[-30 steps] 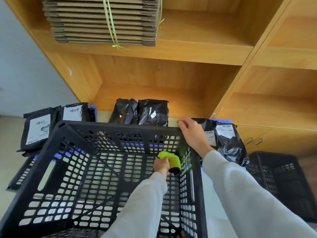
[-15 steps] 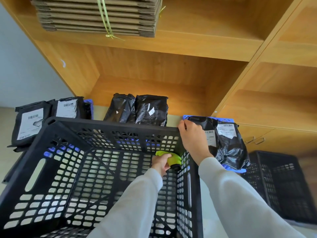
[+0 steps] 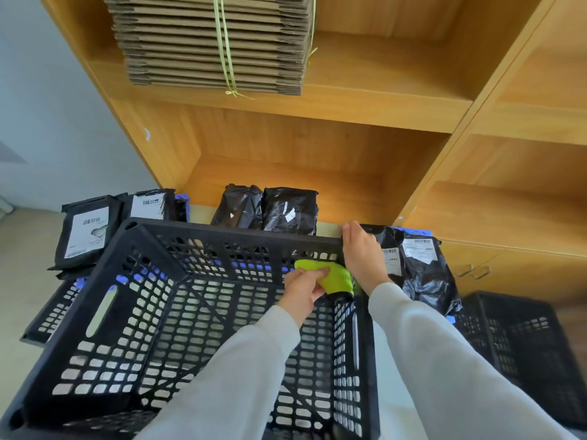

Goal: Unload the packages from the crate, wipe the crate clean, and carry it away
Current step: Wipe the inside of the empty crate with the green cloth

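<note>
A black slatted plastic crate [image 3: 133, 300] fills the lower half of the view, with no packages inside. My left hand [image 3: 303, 289] is inside the crate at its far right corner, shut on a lime-green cloth [image 3: 336, 276] pressed against the inner wall. My right hand [image 3: 362, 255] grips the crate's rim at that same corner. Black packages [image 3: 289, 209] with white labels lie outside the crate, behind it, to the left [image 3: 87, 231] and to the right [image 3: 422, 268].
A wooden shelving unit [image 3: 317, 147] stands behind the crate, with a tied bundle of flat cardboard [image 3: 216, 42] on an upper shelf. Another black crate [image 3: 524, 341] sits at the right, and one more [image 3: 54, 312] at the left under packages. A pale wall is at the left.
My left hand has slid the green cloth up the inner corner towards the rim. My right hand keeps its hold on the rim. The view has tilted upwards a little.
</note>
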